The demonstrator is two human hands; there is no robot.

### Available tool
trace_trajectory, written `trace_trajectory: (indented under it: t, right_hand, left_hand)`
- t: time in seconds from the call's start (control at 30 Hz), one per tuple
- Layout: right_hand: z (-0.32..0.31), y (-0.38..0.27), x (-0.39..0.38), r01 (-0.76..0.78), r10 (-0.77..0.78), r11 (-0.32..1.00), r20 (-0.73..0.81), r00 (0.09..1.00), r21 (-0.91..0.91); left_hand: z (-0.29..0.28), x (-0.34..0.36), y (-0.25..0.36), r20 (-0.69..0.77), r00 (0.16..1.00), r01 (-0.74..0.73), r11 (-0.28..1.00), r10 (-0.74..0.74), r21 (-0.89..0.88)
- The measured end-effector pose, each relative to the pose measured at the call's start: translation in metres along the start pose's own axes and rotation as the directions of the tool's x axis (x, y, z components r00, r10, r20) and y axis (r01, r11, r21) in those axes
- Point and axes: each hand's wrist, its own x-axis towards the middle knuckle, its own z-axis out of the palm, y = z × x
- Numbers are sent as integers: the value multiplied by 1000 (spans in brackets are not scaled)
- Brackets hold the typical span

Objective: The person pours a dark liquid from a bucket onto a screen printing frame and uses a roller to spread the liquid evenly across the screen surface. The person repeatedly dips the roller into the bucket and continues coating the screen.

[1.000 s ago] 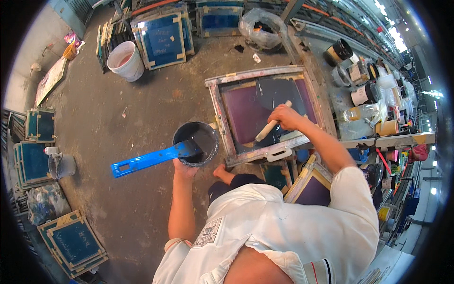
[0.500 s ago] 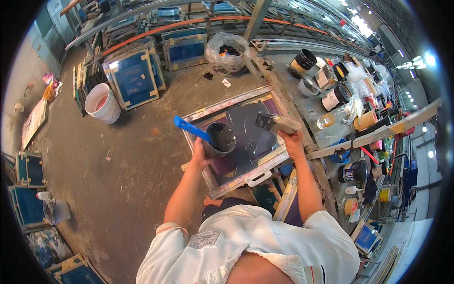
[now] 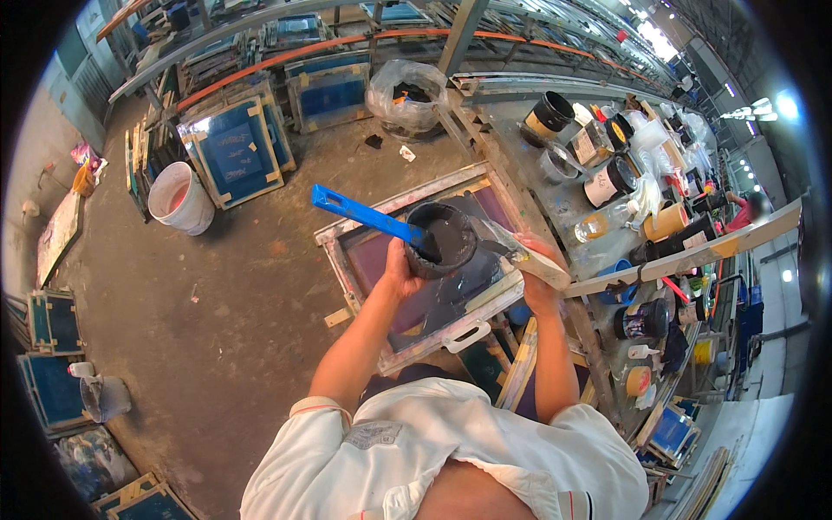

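Left hand wrapped round a dark round tub, right hand gripping a wooden-handled squeegee; the two hands apart.
The left hand [image 3: 401, 276] clasps the side of the dark, paste-smeared round tub [image 3: 444, 269], which holds dark grey paste; a long blue paddle with a slotted handle [image 3: 364, 214] leans in it, its handle jutting out to the left; the right hand [image 3: 541, 296] is closed on the pale wooden-handled squeegee with a grey blade [image 3: 520, 254], the blade close by the tub's right rim, contact impossible to tell; both are over a pale rectangular frame with purple mesh [image 3: 451, 185], dark grey smears across it.
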Motion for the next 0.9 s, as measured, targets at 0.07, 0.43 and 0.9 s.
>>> trace_trajectory:
  t: [0.07, 0.43, 0.9]
  right_hand:
    - [-1, 6, 1, 25, -25, 999, 14, 1000, -34]
    - [-19, 84, 29, 137, 8, 919, 364, 931, -370]
    - [145, 258, 131, 342, 107, 853, 774, 624, -394]
  left_hand:
    - [12, -4, 4, -12, 1000, -13, 1000, 13, 27]
    - [-8, -45, 59, -97, 973, -223, 966, 211, -132]
    - [-129, -86, 220, -291, 944, -213, 960, 154, -181]
